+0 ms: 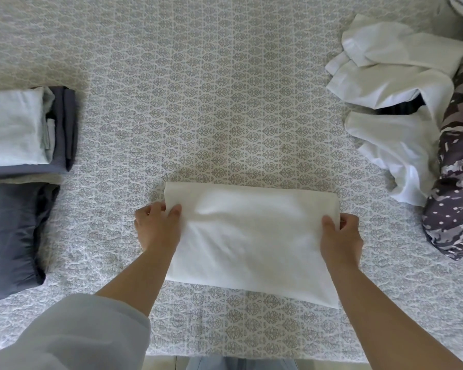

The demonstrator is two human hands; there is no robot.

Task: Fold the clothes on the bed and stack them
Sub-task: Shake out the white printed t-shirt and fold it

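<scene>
Flat white rectangular folded cloth [251,244] lying on patterned grey-white quilted bedspread [225,102], lower centre of frame, long axis left to right. Left hand [155,225] pinching left short edge, right hand [341,233] pinching right short edge; equally near. Next fold judged end to end. Folded grey stack [24,134] at left edge; unfolded white garments [385,84] upper right

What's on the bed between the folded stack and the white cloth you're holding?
Nothing: head view shows only patterned bedspread between the stack and the white cloth.
</scene>
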